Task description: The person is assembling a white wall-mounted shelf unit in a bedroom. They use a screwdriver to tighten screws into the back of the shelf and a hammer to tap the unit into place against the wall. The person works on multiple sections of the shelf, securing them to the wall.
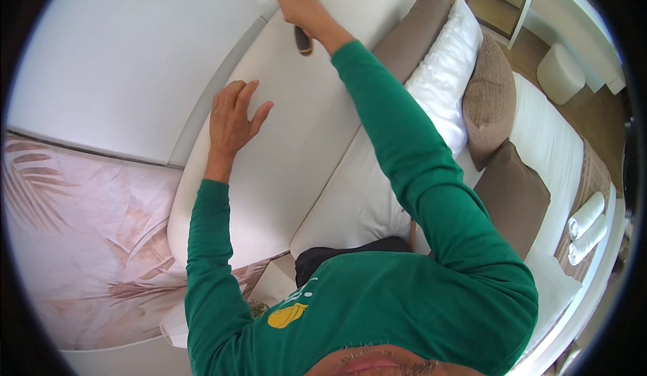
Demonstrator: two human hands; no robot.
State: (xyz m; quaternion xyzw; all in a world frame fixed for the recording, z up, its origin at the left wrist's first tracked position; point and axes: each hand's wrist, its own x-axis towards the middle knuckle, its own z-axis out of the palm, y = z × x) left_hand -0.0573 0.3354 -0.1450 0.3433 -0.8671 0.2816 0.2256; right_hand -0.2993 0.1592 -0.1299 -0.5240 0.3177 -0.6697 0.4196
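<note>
My right hand (300, 5) reaches far forward, with its fingers closed round a tool with a dark, rounded handle (303, 42). The handle's end, edged in orange-brown, sticks out below the palm. A pale part by the fingers is blurred, so the tool's kind is unclear. Beneath it lies the cream padded headboard (283, 167). Nearer me, my left hand (234, 116) is empty, its fingers slightly bent and the thumb apart. It is over the headboard's edge by the grey strip (209, 103); whether it touches the surface I cannot tell.
Along the headboard, to the right, are a taupe pillow (414, 32), a white satin pillow (450, 66) and a brown textured cushion (490, 100). Rolled white towels (588, 224) lie on the bed. At left, a white wall panel (128, 59) meets leaf-patterned wallpaper (101, 241). A stool (561, 74) stands beyond.
</note>
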